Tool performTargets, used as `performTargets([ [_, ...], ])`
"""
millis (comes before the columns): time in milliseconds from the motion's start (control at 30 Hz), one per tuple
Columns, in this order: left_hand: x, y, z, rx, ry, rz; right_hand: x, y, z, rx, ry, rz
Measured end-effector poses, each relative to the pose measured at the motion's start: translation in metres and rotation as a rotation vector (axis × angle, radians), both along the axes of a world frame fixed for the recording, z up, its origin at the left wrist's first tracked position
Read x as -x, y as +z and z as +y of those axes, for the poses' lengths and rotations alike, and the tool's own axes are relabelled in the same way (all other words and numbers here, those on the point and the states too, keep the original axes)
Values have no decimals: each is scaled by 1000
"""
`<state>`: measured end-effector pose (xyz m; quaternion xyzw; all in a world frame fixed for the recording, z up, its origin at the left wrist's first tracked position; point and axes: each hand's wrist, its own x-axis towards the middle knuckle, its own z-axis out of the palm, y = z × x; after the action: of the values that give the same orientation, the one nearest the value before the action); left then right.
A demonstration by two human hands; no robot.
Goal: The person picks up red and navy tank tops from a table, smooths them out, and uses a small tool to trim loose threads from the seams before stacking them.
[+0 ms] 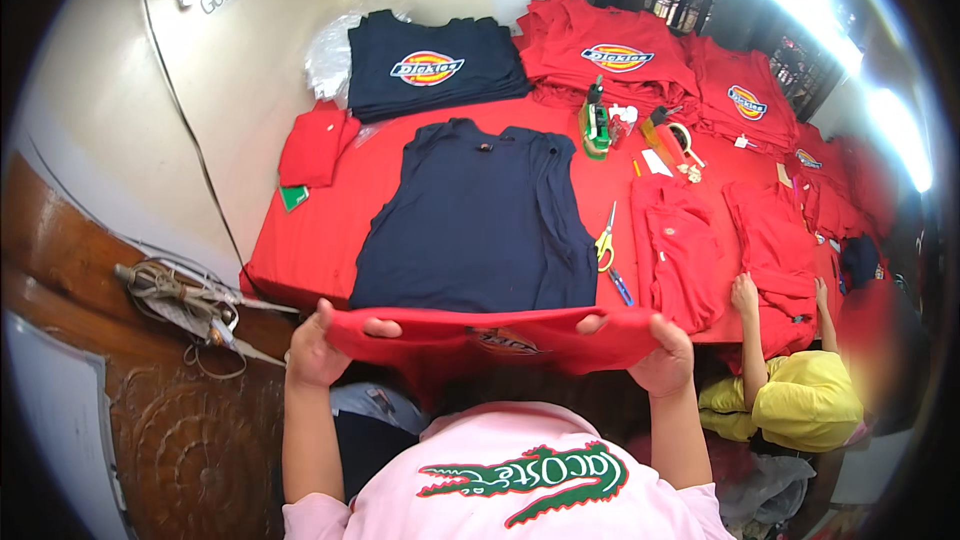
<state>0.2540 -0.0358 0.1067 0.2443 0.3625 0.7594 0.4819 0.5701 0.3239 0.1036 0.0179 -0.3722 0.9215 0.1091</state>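
A red shirt (440,340) with a printed emblem is stretched sideways at the table's near edge. My left hand (322,348) grips its left end and my right hand (662,352) its right end, thumbs lying over the cloth. Just beyond it, a dark navy sleeveless shirt (470,225) lies flat on the table, its neckline at the far side. Yellow-handled scissors (606,245) and a blue pen-like tool (621,288) rest to the right of the navy shirt.
The red-covered table (300,250) holds a navy shirt stack (430,65), a red shirt stack (605,55) and a green tape dispenser (596,125). At right, a co-worker in yellow (808,400) handles red garments (770,240). Coiled cables (180,305) hang at left.
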Motion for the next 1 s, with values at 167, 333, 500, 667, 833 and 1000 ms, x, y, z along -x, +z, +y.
performTargets([
  [167,-14,-17,0,234,-59,40,-9,-11,-7,-136,-1,-165],
  [333,-11,-2,0,146,49,13,-39,-26,7,50,-47,50],
  [500,-2,4,-20,101,272,-88,-68,-31,25,139,-155,228],
  [667,-1,12,-4,-18,123,-167,-68,-28,24,36,-85,235],
  [833,-59,-2,9,103,-39,-1976,-52,-39,-24,150,322,-3],
  [1000,-39,-75,-17,-228,-408,-191,-47,-53,-8,203,230,3],
])
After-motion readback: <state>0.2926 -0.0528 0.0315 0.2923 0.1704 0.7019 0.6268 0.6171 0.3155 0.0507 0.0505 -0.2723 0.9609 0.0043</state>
